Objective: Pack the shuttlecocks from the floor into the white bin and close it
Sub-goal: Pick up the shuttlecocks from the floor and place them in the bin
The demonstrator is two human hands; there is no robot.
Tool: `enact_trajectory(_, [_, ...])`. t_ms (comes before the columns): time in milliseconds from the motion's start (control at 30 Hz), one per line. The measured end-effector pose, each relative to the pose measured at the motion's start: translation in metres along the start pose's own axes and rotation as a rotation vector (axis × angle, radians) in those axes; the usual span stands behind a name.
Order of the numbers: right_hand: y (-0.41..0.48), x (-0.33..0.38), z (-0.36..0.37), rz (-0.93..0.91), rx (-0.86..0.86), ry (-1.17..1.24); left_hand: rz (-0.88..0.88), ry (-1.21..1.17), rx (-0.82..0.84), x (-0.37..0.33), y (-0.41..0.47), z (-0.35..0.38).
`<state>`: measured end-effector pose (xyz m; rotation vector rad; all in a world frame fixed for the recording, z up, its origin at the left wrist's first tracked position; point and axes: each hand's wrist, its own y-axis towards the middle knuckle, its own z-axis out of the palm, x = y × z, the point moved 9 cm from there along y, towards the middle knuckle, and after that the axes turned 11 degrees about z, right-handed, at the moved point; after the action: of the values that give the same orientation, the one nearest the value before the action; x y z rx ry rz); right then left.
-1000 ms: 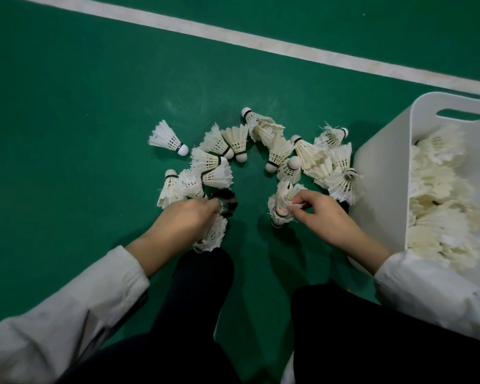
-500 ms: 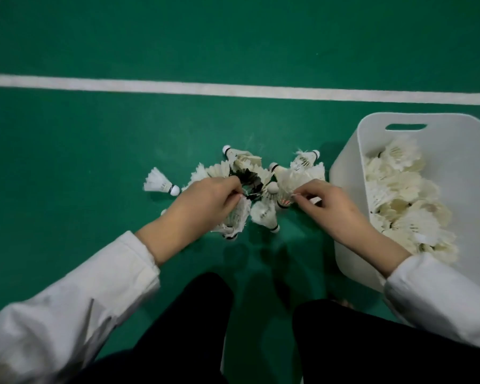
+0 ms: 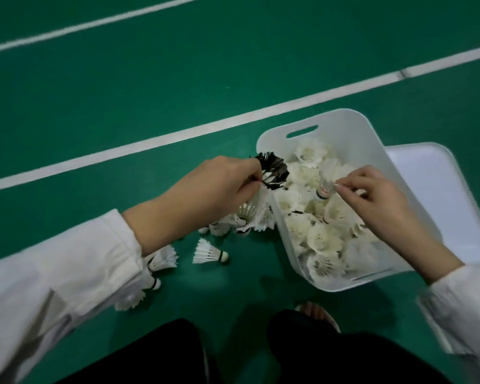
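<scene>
The white bin (image 3: pixel 352 126) stands open on the green floor, holding several white shuttlecocks (image 3: pixel 320 239). My left hand (image 3: pixel 219 187) grips a bunch of shuttlecocks at the bin's left rim: a black-feathered one (image 3: pixel 272 169) on top and white ones (image 3: pixel 258 214) hanging below. My right hand (image 3: pixel 372 195) is over the bin and pinches a white shuttlecock (image 3: pixel 326 187), cork end down. Loose white shuttlecocks lie on the floor left of the bin, one (image 3: pixel 208 252) lying alone and others (image 3: pixel 162 257) partly hidden under my left sleeve.
The bin's white lid (image 3: pixel 438 189) lies flat on the floor just right of the bin. White court lines (image 3: pixel 150 141) cross the floor behind. My dark trouser legs (image 3: pixel 330 353) and a foot (image 3: pixel 316 314) fill the bottom of the view.
Both hands lifted their shuttlecocks off the floor pile and moved right. The right hand is now above the bin, the left at its rim. The view swung right, showing the lid.
</scene>
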<state>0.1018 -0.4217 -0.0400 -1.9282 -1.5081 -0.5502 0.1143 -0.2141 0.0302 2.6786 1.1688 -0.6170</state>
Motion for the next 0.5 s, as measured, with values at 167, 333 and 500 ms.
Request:
enact_trajectory(167, [0.013,-0.038,0.01,0.022,0.043,-0.081,-0.019,-0.077,-0.112,-0.013,0.025,0.025])
enact_trajectory(333, [0.026,-0.037,0.058,-0.105,0.154,-0.278,-0.098,-0.148,-0.168,-0.012,0.017,0.048])
enact_trajectory(500, [0.038,-0.047,0.105,-0.122,0.291,-0.511,-0.158,-0.181,-0.195,-0.004,0.015,0.045])
